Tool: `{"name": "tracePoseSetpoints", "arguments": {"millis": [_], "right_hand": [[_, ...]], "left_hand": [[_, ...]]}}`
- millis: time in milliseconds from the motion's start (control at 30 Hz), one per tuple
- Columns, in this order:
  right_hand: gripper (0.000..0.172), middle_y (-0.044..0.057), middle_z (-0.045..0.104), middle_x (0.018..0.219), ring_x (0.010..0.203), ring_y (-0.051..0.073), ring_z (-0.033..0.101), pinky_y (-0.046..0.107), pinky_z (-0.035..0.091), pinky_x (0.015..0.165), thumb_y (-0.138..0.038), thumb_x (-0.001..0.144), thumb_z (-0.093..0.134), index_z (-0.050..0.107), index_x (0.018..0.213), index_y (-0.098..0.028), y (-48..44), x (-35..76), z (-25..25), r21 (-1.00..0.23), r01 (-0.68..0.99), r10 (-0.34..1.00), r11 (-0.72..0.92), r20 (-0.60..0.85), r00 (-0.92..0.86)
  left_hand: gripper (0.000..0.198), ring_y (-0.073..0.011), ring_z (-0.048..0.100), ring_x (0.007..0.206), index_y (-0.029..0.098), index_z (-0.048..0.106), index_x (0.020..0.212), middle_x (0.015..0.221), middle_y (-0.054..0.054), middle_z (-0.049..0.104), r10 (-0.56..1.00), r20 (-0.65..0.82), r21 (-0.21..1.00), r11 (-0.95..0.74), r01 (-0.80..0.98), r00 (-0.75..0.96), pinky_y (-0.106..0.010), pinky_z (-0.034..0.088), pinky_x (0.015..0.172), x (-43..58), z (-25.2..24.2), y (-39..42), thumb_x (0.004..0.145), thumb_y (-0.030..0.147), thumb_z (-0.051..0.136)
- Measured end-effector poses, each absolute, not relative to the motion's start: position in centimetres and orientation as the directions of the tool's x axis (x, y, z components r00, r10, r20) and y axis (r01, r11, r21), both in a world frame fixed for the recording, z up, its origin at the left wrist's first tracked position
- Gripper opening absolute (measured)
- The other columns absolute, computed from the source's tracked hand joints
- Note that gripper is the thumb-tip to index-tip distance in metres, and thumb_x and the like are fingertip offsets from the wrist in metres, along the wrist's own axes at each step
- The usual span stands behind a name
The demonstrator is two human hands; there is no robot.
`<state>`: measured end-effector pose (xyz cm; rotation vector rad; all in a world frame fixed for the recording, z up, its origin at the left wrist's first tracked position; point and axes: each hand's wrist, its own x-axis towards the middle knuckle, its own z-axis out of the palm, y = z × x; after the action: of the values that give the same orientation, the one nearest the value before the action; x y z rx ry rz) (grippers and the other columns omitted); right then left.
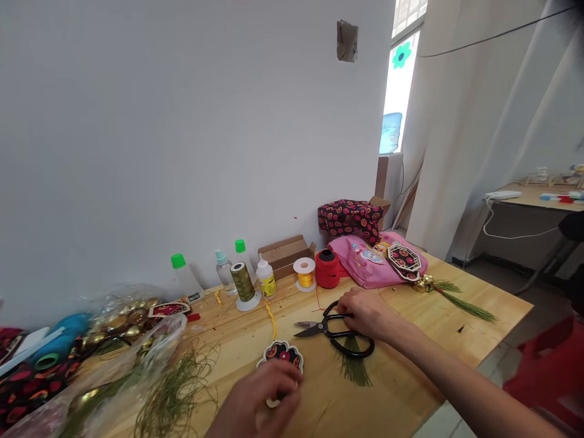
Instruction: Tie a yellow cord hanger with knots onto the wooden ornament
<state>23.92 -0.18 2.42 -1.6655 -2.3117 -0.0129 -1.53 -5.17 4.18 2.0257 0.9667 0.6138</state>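
Observation:
My right hand (367, 313) has its fingers closed on one handle loop of the black-handled scissors (322, 328), whose blades point left, slightly apart. Under the scissors' lower loop lies a green thread tassel (356, 368). My left hand (260, 398), a little blurred, curls its fingers over the lower part of a flower-shaped pendant (276, 351) with a pale rim and dark patterned cloth. From the pendant's top a yellow braided cord (271, 317) runs away across the table. Part of the pendant is hidden behind my left fingers.
Along the wall stand an olive thread spool (243, 283), a glue bottle (266, 278), a yellow cord spool (305, 275) and a red thread cone (327, 269). Loose green threads (177, 386) and plastic bags lie left. A finished tasselled pendant (404, 260) rests on a pink bag (360, 267).

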Motion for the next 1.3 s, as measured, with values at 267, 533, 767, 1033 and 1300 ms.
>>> {"name": "tracePoseSetpoints", "arguments": {"millis": [267, 533, 767, 1033, 1300], "right_hand": [[0.017, 0.001, 0.055, 0.066, 0.061, 0.012, 0.047, 0.021, 0.031, 0.053, -0.004, 0.068, 0.040, 0.051, 0.069, -0.017, -0.2, 23.5, 3.2, -0.121, 0.885, 0.877, 0.449, 0.250, -0.410], [0.017, 0.002, 0.049, 0.066, 0.060, 0.013, 0.043, 0.025, 0.036, 0.056, -0.021, 0.080, 0.031, 0.039, 0.065, -0.019, -3.3, 25.8, 3.2, -0.394, 0.861, 0.901, 0.322, 0.406, -0.152], [0.021, 0.004, 0.048, 0.053, 0.049, 0.016, 0.041, 0.031, 0.036, 0.048, -0.035, 0.068, 0.047, 0.036, 0.053, -0.023, -6.9, 35.2, 1.0, -0.493, 0.870, 0.957, 0.017, 0.261, 0.129], [0.014, 0.010, 0.057, 0.061, 0.058, 0.022, 0.051, 0.036, 0.039, 0.054, -0.023, 0.066, 0.052, 0.050, 0.052, -0.024, -5.8, 33.4, 2.1, -0.286, 0.958, 0.965, 0.019, 0.256, 0.057], [0.015, 0.006, 0.058, 0.087, 0.086, 0.019, 0.050, 0.028, 0.037, 0.072, -0.018, 0.068, 0.055, 0.061, 0.082, -0.019, 1.1, 19.3, 4.8, -0.107, 0.933, 0.938, 0.344, 0.076, -0.337]], "left_hand": [[0.018, -0.0153, 0.055, 0.085, 0.021, 0.059, 0.077, 0.090, -0.006, 0.060, 0.758, 0.275, 0.612, -0.613, 0.501, 0.592, -0.022, 0.045, 0.073, -2.3, 1.4, -1.6, 0.078, 0.024, 0.041], [0.029, -0.0196, 0.049, 0.102, 0.021, 0.057, 0.097, 0.111, -0.006, 0.054, 0.899, 0.264, 0.628, -0.434, 0.645, 0.348, -0.033, 0.040, 0.087, -3.4, 0.2, -0.9, 0.075, 0.034, 0.043], [0.029, -0.0208, 0.049, 0.103, 0.022, 0.059, 0.096, 0.114, -0.006, 0.053, 0.914, 0.257, 0.695, -0.401, 0.597, 0.315, -0.036, 0.037, 0.089, -3.6, -1.4, -0.7, 0.072, 0.029, 0.045], [0.023, -0.0202, 0.051, 0.099, 0.022, 0.062, 0.086, 0.112, -0.005, 0.054, 0.909, 0.282, 0.733, -0.411, 0.542, 0.307, -0.035, 0.039, 0.086, -3.6, -0.5, -1.0, 0.072, 0.024, 0.044], [0.021, -0.0185, 0.053, 0.095, 0.022, 0.063, 0.082, 0.104, -0.005, 0.058, 0.898, 0.369, 0.726, -0.440, 0.528, 0.240, -0.034, 0.041, 0.085, -4.1, 0.0, -0.8, 0.072, 0.025, 0.044]]}}
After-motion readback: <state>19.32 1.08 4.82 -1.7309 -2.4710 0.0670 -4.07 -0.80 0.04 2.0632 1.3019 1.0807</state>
